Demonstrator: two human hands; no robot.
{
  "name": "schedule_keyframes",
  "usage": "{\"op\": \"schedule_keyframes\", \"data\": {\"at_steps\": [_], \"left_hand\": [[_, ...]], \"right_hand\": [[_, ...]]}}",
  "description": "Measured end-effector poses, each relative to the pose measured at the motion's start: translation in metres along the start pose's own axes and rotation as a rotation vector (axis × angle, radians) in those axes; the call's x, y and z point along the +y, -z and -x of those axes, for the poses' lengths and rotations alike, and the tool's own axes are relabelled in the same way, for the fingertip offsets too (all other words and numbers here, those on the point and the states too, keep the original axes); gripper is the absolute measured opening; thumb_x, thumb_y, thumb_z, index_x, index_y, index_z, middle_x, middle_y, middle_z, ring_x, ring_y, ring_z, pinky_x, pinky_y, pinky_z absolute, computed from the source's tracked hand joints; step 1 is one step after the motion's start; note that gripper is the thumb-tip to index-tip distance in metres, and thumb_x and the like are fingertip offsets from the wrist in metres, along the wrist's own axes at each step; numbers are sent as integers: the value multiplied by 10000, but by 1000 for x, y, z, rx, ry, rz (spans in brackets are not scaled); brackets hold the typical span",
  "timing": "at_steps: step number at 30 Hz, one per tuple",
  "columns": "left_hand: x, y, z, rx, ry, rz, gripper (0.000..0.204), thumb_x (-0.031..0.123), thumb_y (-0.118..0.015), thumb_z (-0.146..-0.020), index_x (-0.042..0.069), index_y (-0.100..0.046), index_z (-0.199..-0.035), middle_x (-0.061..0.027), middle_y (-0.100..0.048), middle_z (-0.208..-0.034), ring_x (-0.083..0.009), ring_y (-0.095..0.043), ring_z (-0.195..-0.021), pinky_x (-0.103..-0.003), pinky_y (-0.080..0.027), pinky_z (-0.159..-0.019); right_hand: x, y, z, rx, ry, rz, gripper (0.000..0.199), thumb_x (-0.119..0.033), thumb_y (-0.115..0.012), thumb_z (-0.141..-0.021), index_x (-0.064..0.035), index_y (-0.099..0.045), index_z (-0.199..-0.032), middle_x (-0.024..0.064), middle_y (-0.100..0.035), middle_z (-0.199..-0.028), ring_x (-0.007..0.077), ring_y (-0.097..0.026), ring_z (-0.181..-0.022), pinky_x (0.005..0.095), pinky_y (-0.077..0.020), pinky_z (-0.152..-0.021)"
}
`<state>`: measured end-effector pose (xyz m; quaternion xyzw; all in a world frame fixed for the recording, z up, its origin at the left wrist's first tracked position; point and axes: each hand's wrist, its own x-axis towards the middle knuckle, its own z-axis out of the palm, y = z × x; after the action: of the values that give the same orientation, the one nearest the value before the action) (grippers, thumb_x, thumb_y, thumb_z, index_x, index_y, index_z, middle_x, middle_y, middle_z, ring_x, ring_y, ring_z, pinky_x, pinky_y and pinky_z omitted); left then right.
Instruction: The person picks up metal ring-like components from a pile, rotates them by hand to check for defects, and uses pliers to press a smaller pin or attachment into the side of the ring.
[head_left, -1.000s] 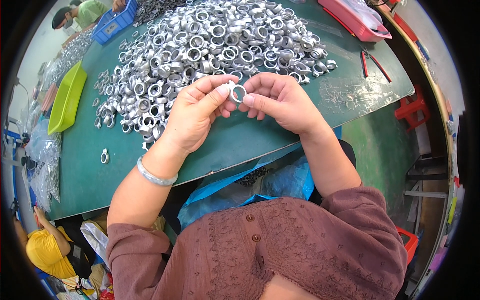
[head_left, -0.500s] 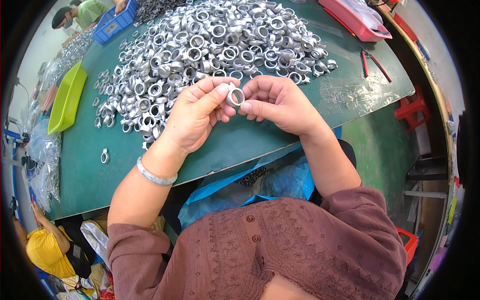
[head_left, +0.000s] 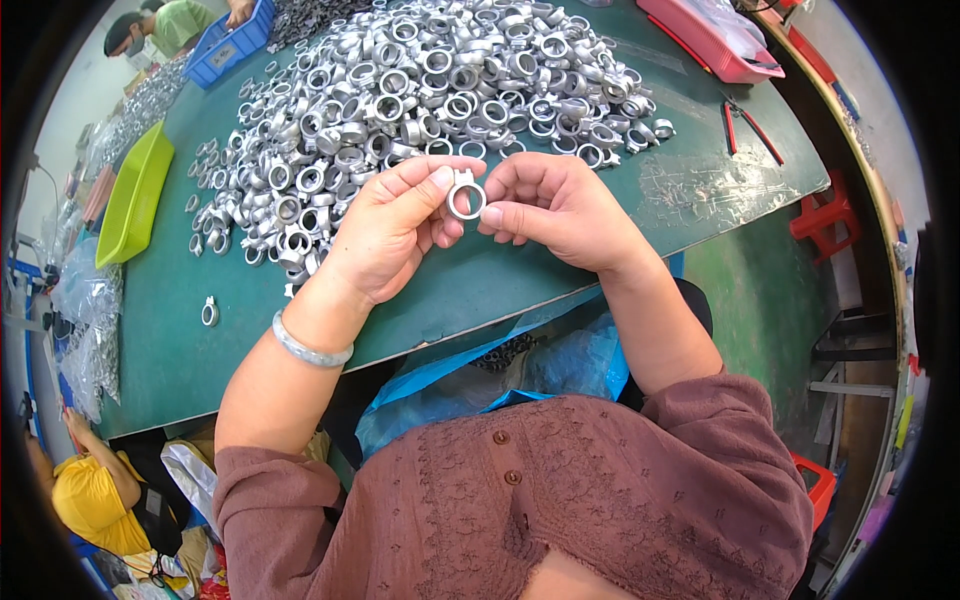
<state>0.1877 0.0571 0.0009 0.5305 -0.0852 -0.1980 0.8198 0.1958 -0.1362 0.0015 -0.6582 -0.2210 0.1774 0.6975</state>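
Note:
Between my two hands, above the near part of the green table [head_left: 440, 290], is a silver metal ring [head_left: 466, 213] with a small lug on top. My left hand [head_left: 405, 215] pinches it at the lug between thumb and forefinger. The thumb and curled fingers of my right hand [head_left: 550, 210] close on its right edge. Just beyond my hands rises a large pile of similar metal rings [head_left: 420, 100]. One more ring [head_left: 210, 312] lies apart on the table, to the left.
Left of the pile stands a yellow-green tray [head_left: 137, 195]; a blue bin [head_left: 228, 48] is at the far left. Red-handled pliers [head_left: 752, 132] and a pink tray [head_left: 715, 45] lie to the right. Blue plastic sheeting [head_left: 570, 365] hangs below the table edge. Two other people are nearby.
The ring in my hands has turned so its round opening faces me more squarely, with the lug pointing up. My hands have barely shifted.

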Motion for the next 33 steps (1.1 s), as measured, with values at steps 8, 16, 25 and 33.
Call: {"op": "schedule_keyframes", "data": {"at_steps": [8,16,25,33], "left_hand": [[1,-2,1,-33,5,24,235,169,-484,-913,20,-572,-1072,-5,-559,-760,-76,-507,-629,-179,-440,-586],[-3,1,-3,-21,-41,44,237,170,-475,-916,28,-544,-1093,-27,-583,-835,-81,-524,-669,-191,-448,-613],[-5,4,-3,-69,-68,72,228,117,-472,-910,12,-527,-1104,-64,-593,-932,-113,-574,-784,-227,-481,-697],[-5,3,-3,-20,-81,57,221,95,-495,-895,18,-536,-1099,-69,-600,-944,-114,-578,-785,-224,-479,-703]], "right_hand": [[-4,-1,1,-24,-21,11,125,-125,-635,-802,-18,-600,-856,14,-606,-739,67,-549,-627,190,-435,-538],[-3,3,0,27,-42,-47,162,-179,-622,-815,-23,-608,-856,36,-620,-720,73,-560,-608,190,-441,-530],[-3,4,0,66,-36,-74,177,-184,-608,-825,-14,-601,-875,45,-621,-716,76,-561,-600,188,-443,-525],[-2,4,0,63,-14,-101,160,-154,-579,-842,-6,-596,-901,51,-622,-731,76,-557,-602,188,-449,-533]]}}
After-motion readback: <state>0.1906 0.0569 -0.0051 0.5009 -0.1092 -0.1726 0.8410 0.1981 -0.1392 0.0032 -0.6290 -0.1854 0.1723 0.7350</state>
